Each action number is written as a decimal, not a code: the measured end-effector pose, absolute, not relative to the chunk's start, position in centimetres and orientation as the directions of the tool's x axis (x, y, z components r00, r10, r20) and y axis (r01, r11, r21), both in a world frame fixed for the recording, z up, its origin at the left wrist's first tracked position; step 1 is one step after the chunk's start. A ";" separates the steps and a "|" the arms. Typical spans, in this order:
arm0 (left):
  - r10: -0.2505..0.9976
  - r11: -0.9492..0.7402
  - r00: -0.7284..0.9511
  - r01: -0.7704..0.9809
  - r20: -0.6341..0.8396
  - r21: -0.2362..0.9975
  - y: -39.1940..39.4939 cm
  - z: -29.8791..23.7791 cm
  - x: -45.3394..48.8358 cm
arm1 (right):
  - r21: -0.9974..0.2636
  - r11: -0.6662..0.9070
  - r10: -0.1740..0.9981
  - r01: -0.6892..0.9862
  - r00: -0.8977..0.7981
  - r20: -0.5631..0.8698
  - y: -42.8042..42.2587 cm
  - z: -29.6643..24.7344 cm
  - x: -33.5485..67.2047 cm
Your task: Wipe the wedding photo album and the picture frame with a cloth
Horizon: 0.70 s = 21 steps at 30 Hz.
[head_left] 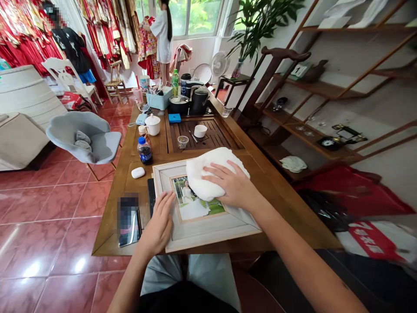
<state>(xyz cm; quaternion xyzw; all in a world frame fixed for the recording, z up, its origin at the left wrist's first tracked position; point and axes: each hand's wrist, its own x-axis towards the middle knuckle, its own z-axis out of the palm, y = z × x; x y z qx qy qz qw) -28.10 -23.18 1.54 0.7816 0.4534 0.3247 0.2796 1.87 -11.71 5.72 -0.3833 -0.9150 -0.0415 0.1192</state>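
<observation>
Picture frame (205,234), one, pale with wood-toned trim, holding one photograph (192,206); it lies on the wooden table (273,191), its near-left corner at the table's near edge.

White cloth (198,187), one, covers the frame's far-right part. Right hand (236,182) rests flat on it, fingers spread; thumb not visible. Left hand (160,219) rests on the frame's left border, fingers slightly apart, not pinching. Flat black item (151,198) shows at the frame's left side; cannot tell whether it supports it.

Risks (judged): a pull toward the near edge could tip the frame off, little table being left there; a leftward slide could push the smartphone (129,224) near the near-left corner; grit under the cloth could scratch.

Count outward: smartphone, 1; white earbud case (138,172), 1, by the left edge; blue-capped bottle (145,152), 1; white lidded pot (152,126), 1; slatted tea tray (224,134), 1, toward the far edge, bearing white cup (200,131), 1, and clear tub (183,142), 1. Beyond the left edge: grey armchair (87,141), 1.
</observation>
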 end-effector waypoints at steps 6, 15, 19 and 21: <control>0.875 -0.466 0.391 0.521 0.285 0.715 -23.1 1.6 -28.1 | -0.074 0.746 0.661 0.662 -0.720 0.213 -12.5 6.0 -0.2; 0.903 -0.419 0.340 0.557 0.263 0.717 -23.1 1.3 -28.1 | -0.195 0.805 0.586 0.560 -0.802 0.118 -13.4 6.6 -3.1; 0.921 -0.382 0.296 0.545 0.255 0.746 -23.2 1.2 -27.9 | -0.280 0.809 0.553 0.517 -0.831 0.065 -15.5 6.9 -2.0; 0.920 -0.380 0.305 0.542 0.246 0.749 -23.1 1.3 -27.8 | -0.303 0.810 0.540 0.502 -0.840 0.049 -16.7 7.0 -1.3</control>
